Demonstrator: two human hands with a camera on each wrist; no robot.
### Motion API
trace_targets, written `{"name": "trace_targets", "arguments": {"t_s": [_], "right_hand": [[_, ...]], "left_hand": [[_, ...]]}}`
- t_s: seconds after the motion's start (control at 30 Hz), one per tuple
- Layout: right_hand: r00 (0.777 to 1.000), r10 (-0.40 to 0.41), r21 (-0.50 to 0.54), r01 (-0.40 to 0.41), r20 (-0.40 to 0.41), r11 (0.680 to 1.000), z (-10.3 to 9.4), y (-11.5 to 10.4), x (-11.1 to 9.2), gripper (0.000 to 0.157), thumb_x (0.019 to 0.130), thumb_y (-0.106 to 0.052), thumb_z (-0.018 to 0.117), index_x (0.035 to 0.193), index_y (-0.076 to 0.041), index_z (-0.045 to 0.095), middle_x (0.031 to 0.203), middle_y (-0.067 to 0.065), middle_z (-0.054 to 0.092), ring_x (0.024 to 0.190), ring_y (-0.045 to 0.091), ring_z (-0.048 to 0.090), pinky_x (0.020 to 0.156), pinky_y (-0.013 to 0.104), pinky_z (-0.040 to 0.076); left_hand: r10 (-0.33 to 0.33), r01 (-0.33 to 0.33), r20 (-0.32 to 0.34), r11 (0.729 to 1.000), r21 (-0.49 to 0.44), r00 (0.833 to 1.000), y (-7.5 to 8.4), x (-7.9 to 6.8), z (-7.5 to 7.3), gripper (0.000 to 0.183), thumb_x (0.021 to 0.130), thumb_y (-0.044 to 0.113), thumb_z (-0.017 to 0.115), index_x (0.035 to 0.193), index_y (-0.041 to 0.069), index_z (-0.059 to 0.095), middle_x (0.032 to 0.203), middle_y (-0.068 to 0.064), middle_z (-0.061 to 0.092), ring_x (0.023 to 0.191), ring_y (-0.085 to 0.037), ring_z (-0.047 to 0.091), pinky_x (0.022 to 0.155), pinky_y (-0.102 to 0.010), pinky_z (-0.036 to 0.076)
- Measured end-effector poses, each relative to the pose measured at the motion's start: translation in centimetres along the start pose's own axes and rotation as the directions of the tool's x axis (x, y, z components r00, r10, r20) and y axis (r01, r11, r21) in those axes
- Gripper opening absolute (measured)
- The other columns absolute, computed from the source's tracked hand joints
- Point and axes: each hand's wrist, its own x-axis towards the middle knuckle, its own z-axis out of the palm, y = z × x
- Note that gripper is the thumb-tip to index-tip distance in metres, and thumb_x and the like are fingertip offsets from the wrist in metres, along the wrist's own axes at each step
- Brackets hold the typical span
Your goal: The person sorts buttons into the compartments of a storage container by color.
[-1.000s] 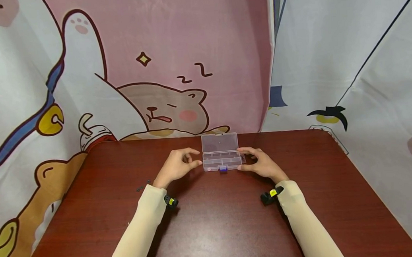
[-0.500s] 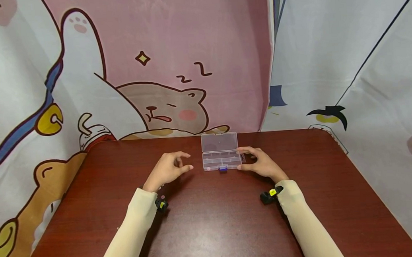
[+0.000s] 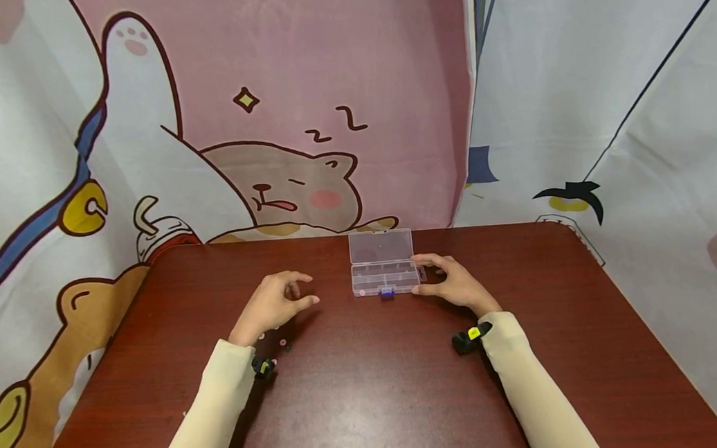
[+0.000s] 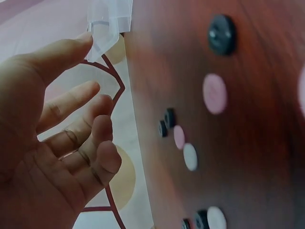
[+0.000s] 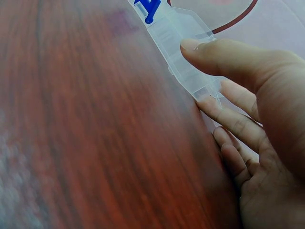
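A clear plastic compartment box (image 3: 371, 270) stands near the far table edge, its lid (image 3: 380, 246) raised and a blue latch (image 3: 387, 293) at the front. One small pink piece (image 3: 362, 293) shows at its front left corner. My right hand (image 3: 454, 287) holds the box's right end between thumb and fingers. Left of the box, my left hand (image 3: 270, 301) hovers with loosely bent fingers and nothing between them. Beyond its fingers, in the left wrist view, small round buttons lie on the table: a black button (image 4: 222, 35), a pink button (image 4: 215, 94), a white button (image 4: 190, 157) and several others.
The dark red-brown wooden table (image 3: 370, 390) fills the foreground. Behind it hangs a curtain (image 3: 297, 62) with cartoon animals. Near my left wrist, some buttons (image 3: 283, 342) show in the head view, and the sleeve covers part of the table there.
My left hand has moved left and slightly toward me, away from the box, uncovering a few buttons near its wrist. My right hand stays on the box.
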Motion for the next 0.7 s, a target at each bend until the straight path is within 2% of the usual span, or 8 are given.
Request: {"name": "trace_targets", "arguments": {"t_s": [0.17, 0.37, 0.7], "right_hand": [[1.000, 0.002, -0.002, -0.002, -0.002, 1.000, -0.1, 0.0, -0.1, 0.067, 0.080, -0.045, 0.087, 0.140, -0.036, 0.059, 0.141, 0.000, 0.059, 0.131, 0.025, 0.046, 0.112, 0.050, 0.037], [1.000, 0.011, 0.004, -0.011, -0.001, 1.000, 0.0, -0.1, -0.1, 0.068, 0.080, -0.045, 0.087, 0.140, -0.036, 0.059, 0.141, 0.000, 0.059, 0.131, 0.025, 0.045, 0.112, 0.050, 0.037], [1.000, 0.012, -0.001, -0.012, 0.005, 1.000, -0.1, -0.2, -0.1, 0.069, 0.080, -0.047, 0.087, 0.141, -0.035, 0.058, 0.140, 0.000, 0.059, 0.131, 0.026, 0.045, 0.112, 0.051, 0.037]], "left_hand": [[0.000, 0.000, -0.015, 1.000, 0.002, 1.000, -0.4, -0.9, -0.5, 0.047, 0.088, 0.035, 0.082, 0.127, 0.009, 0.071, 0.096, -0.008, 0.067, 0.083, -0.020, 0.060, 0.073, -0.035, 0.048], [-0.028, 0.027, -0.035, 1.000, -0.014, 0.999, -1.3, -2.0, -1.2, 0.049, 0.088, 0.035, 0.082, 0.128, 0.009, 0.070, 0.112, -0.013, 0.067, 0.104, -0.031, 0.064, 0.088, -0.048, 0.053], [-0.106, 0.103, -0.069, 0.994, -0.035, 0.992, -3.5, -3.8, -2.4, 0.052, 0.090, 0.042, 0.079, 0.131, 0.011, 0.069, 0.134, -0.011, 0.059, 0.131, -0.037, 0.052, 0.105, -0.061, 0.045]]}}
